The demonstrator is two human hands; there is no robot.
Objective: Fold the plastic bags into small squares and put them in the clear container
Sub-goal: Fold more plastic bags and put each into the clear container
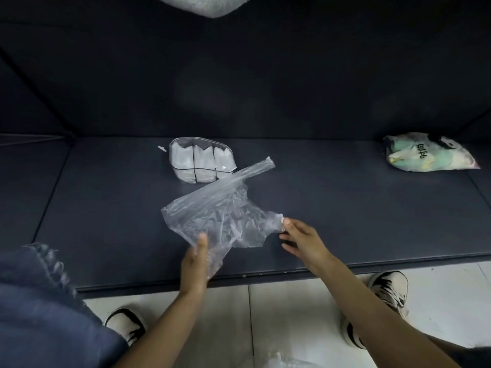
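Note:
A crumpled clear plastic bag is spread above the dark surface, one handle stretching up to the right. My left hand grips its lower edge with the thumb on top. My right hand pinches the bag's right corner between thumb and fingers. Behind the bag stands the clear container, divided into compartments that hold several folded white bags.
A dark padded surface with a dark back wall carries everything. A printed bag stuffed with more bags lies at the far right. Blue fabric covers the lower left. Below the front edge are white floor tiles and my shoes.

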